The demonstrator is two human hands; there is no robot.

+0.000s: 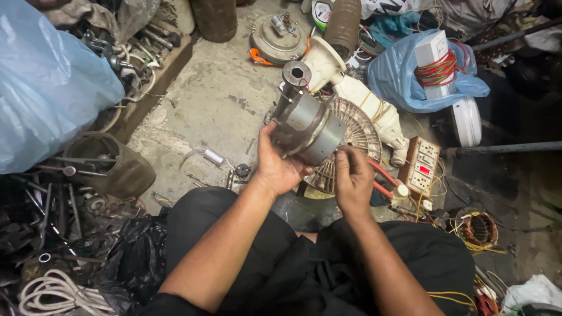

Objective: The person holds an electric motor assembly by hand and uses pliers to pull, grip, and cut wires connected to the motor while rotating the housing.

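Left hand (275, 167) clamps grey fan motor (307, 129) steady, right hand (351, 175) pinches at its rear edge: best keep housing braced, fingers small and precise.

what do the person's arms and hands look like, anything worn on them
Both forearms are bare from the elbow down: no sleeves, gloves, watch or bracelets visible. The left hand and right hand carry no rings that can be made out. The fingers look smudged with dark grime. Below the arms, loose black cloth clothing covers the lap.
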